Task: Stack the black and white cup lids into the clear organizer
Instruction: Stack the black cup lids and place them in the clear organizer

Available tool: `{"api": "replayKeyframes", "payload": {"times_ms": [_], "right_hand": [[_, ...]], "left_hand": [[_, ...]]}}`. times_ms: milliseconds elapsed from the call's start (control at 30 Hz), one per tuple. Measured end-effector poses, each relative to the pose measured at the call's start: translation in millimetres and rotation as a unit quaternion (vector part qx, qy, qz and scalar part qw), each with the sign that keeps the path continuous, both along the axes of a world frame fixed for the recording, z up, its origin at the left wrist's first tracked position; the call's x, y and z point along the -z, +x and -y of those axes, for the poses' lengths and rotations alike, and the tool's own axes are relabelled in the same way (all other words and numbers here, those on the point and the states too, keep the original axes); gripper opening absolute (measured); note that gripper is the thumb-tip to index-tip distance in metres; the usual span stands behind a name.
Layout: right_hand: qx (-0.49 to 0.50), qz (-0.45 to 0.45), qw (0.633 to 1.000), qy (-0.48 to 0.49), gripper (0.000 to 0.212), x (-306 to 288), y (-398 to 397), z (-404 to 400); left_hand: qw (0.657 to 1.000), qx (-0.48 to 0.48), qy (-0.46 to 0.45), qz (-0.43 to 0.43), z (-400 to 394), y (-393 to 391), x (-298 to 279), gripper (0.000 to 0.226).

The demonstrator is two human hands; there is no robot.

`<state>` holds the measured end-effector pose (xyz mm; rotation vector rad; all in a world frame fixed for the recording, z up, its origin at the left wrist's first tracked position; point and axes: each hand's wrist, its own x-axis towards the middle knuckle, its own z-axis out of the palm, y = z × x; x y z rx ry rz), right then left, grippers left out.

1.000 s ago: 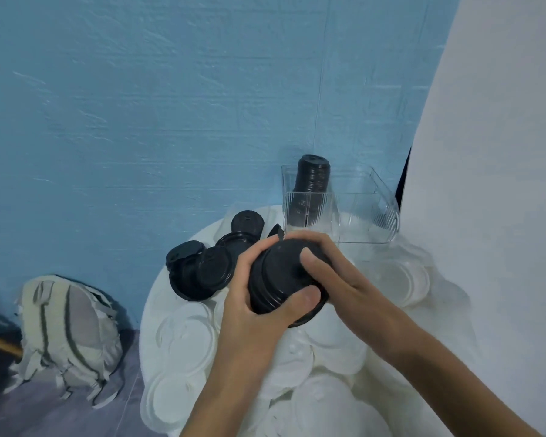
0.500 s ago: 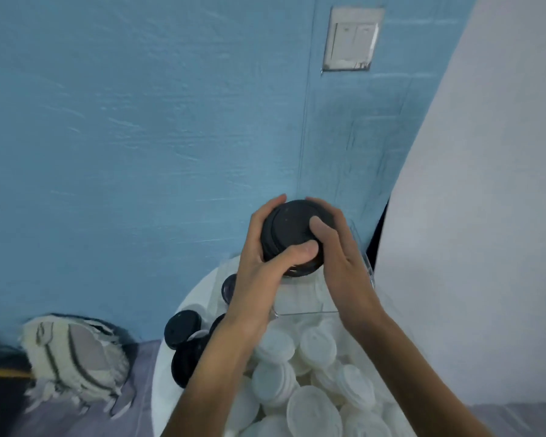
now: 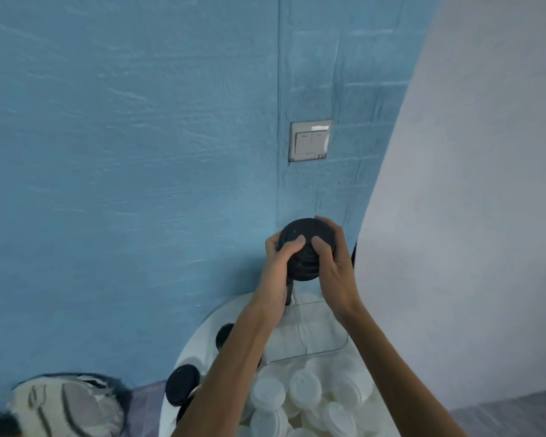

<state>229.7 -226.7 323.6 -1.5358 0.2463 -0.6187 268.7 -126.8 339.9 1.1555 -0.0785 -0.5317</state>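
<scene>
No readable text anywhere I can see. The wall switch plate (image 3: 310, 140) carries two faint marks, too blurred to read. The lids show no legible lettering.

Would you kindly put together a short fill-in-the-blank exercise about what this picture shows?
1. Both the left hand and the right hand grip a stack of lids whose colour is ____.
2. The lids heaped at the near side of the round table are ____ in colour.
3. The wall switch is mounted on the ____ wall.
4. The clear organizer stands ____ the held stack.

Missing words: black; white; blue; below
</scene>
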Motion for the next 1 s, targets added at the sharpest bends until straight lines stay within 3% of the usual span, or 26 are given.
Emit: {"api": "replayKeyframes", "payload": {"times_ms": [267, 600, 767, 867, 1000], "right_hand": [[-0.039, -0.051, 0.998, -0.008, 0.034, 37.2, 26.4, 50.0], [-0.085, -0.128, 0.988, -0.014, 0.039, 101.3, 45.9, 94.0], [-0.044, -0.138, 0.989, -0.004, 0.036, 130.0, 40.1, 92.7], [-0.027, -0.143, 0.989, -0.007, 0.032, 148.9, 42.9, 93.0], [0.0, -0.169, 0.985, -0.035, 0.042, 176.2, 47.6, 97.3]], "left_hand": [[0.996, -0.003, 0.089, 0.023, 38.9, 36.6, 20.5, 0.034], [0.994, -0.013, 0.103, 0.02, 79.3, 59.0, 103.0, 0.048], [0.983, 0.004, 0.155, 0.102, 88.0, 57.0, 135.0, 0.044], [0.971, -0.007, 0.202, 0.125, 92.6, 57.2, 158.8, 0.053], [0.959, -0.019, 0.247, 0.139, 97.4, 58.3, 188.5, 0.058]]}}
